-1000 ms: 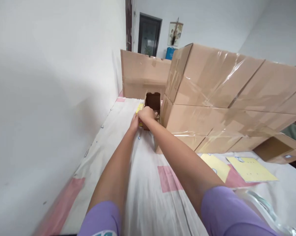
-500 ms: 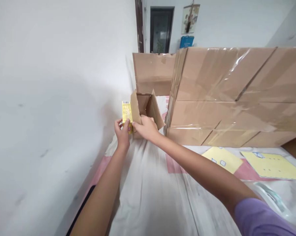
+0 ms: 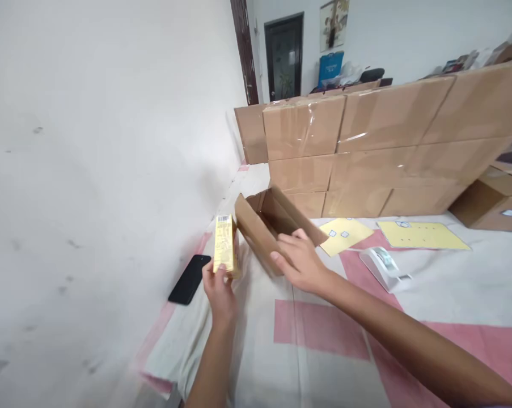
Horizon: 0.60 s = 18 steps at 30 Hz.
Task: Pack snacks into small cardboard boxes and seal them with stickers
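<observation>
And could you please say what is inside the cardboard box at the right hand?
Inside the cardboard box, I can see only brown inner walls. Its left side and the right hand cover the lower part, so whether anything lies there cannot be told.

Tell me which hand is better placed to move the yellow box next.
Probably the left hand: it grips the near end of the yellow box, while the right hand is holding the open carton.

from the head, the camera looks forward and down over left hand (image 3: 221, 292) and right hand (image 3: 301, 263).
</observation>
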Motion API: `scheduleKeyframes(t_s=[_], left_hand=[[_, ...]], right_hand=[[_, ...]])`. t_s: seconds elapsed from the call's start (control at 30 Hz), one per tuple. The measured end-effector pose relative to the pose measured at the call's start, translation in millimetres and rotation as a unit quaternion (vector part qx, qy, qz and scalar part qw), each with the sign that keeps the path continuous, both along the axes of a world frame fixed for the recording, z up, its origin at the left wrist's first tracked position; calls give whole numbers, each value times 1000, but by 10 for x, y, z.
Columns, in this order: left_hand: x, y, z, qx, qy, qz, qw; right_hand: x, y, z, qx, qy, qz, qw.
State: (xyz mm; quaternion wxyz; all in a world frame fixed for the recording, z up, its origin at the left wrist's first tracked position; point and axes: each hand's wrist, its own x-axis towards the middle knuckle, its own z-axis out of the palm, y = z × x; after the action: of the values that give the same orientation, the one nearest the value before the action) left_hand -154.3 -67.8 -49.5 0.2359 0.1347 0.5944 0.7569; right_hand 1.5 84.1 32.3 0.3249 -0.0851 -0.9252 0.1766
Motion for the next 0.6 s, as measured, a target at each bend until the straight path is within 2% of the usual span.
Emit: scheduleKeyframes(t_s=[0.1,0.17,0.27,0.37,0.47,0.6], left_hand=[[130,-362,191,77,-126,39,988],[186,-540,318,135,-213,3,968],[280,-688,471,196,-244,-80,946],[399,-727,604,234,-239,-160,929],[496,-725,755,238,-224,-232,916],[523,-671,979,209,-208,-289,911]], right_hand=[[767,102,-64,11,105,9,994],[1241,151,-167,0,177,19,984],[1734,134,-311,-14,278,24,960],[1904,30,-363,3,312,-4,950],[1876,-98,-387,22,313,-29,949],[1794,-234,-513,-6,307,-42,951]])
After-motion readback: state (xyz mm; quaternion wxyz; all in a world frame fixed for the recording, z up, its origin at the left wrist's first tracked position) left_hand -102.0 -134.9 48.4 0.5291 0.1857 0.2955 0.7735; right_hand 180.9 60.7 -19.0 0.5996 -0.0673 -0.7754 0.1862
